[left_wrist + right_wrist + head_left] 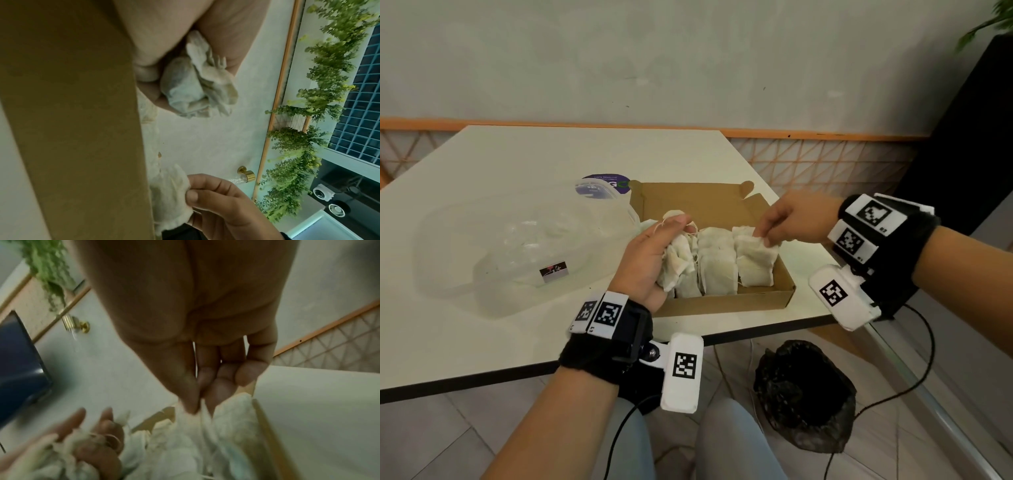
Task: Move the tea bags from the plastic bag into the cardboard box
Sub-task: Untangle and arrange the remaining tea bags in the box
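Purple round sticker (608, 181), large letter "G", small print unreadable

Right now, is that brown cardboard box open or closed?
Open. The cardboard box has its lid folded back, and rows of tea bags show inside it.

Left grip (654, 253) curled, right grip (791, 219) pinching.

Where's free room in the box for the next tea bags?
Bare floor at the far end of the cardboard box, between the back flap and the laid tea bags. The near half is packed; left hand and right hand crowd it.
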### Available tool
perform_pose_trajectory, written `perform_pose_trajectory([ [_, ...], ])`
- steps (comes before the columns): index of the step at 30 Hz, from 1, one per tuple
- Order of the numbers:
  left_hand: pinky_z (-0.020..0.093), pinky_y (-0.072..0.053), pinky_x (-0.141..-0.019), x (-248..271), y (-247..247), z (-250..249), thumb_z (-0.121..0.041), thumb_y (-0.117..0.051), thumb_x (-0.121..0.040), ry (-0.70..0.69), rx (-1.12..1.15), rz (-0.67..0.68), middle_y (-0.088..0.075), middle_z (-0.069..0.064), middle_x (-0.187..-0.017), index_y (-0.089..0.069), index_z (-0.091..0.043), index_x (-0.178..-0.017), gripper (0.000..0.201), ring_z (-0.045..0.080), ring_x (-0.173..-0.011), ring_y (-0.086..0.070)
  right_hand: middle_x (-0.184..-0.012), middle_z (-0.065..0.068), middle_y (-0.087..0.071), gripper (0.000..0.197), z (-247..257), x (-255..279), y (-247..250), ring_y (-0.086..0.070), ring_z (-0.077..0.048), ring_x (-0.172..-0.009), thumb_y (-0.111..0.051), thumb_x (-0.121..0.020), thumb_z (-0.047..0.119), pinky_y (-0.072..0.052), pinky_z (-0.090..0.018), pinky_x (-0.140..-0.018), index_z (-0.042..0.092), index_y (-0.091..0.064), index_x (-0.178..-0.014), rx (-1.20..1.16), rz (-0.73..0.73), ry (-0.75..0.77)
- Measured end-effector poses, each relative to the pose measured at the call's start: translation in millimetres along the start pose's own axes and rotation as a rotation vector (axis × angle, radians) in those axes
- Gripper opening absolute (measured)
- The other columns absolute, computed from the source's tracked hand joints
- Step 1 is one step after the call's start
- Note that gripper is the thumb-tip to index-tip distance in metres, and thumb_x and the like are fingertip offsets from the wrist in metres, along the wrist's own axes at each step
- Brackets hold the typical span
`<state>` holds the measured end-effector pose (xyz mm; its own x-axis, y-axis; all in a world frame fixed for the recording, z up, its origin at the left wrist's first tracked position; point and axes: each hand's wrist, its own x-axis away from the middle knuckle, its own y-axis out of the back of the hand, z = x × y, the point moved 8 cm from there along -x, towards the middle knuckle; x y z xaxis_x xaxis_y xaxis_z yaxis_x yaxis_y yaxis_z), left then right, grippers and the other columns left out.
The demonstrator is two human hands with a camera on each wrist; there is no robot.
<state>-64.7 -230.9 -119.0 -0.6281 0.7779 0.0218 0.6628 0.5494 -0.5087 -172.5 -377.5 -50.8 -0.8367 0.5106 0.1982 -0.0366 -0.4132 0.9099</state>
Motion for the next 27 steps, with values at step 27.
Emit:
perform_pose_trajectory([
  [27,0.022,-0.047,-0.049,0,5,6,-0.036,-0.048,-0.096,0.153,0.233,-0.039,-0.064,0.004,-0.077,-0.062,-0.014,-0.085,0.029,0.015,-0.065,-0.061,-0.102,0.006,-0.065,0.025,9,12,-48,-0.053,-0.01,-0.085,-0.05,-0.088,0.014,-0.044,-0.021,-0.081,0.024,-0.071,-0.098,0.325,-0.009,0.118],
])
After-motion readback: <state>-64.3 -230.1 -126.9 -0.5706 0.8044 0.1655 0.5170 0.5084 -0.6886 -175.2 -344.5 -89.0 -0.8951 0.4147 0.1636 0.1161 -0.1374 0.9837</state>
